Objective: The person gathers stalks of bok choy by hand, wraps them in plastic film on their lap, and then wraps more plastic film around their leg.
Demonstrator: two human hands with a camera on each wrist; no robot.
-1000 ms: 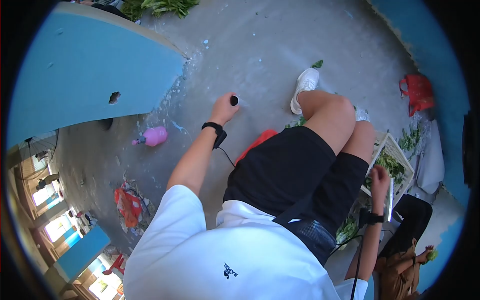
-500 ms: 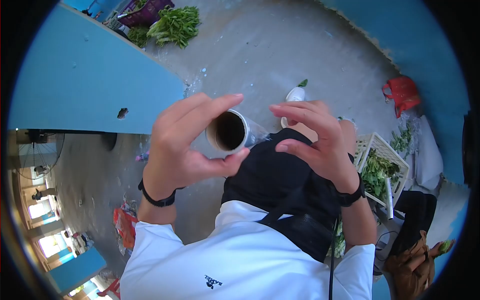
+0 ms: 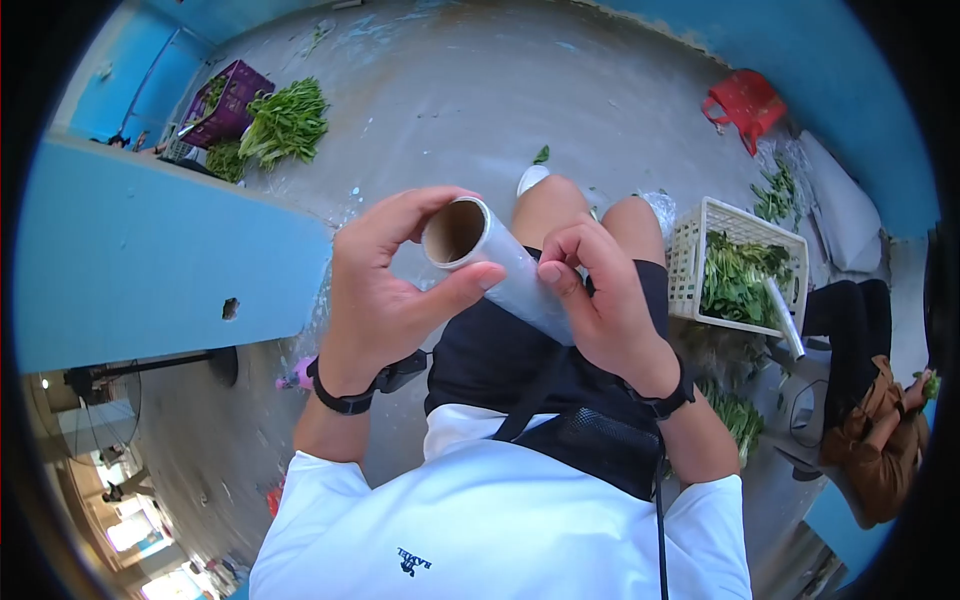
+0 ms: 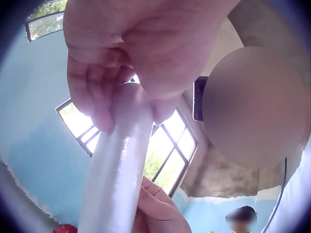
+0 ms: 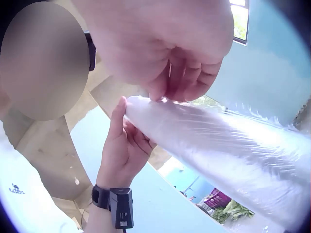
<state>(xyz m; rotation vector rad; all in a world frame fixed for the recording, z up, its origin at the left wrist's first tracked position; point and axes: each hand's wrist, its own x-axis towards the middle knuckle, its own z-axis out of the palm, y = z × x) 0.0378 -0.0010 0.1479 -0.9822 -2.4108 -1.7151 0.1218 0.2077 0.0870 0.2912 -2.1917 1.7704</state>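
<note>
A roll of clear plastic film on a hollow cardboard tube is held up over the lap, its open end toward the head camera. My left hand grips that end, thumb on the near side and fingers round the far side. My right hand is at the roll's side with fingers curled, thumb and fingertips pinching at the film's surface. In the right wrist view, the bunched right fingertips meet the wrinkled film close to the end the left hand holds.
A white crate of leafy greens stands to the right, a silvery tube leaning on it. Beyond lies a red bag. Another person sits at right. More greens and a purple crate are at far left.
My left hand has brought the roll up from low on the left to in front of the body. My right hand has come from beside the crate to the film. The head view has shifted.
</note>
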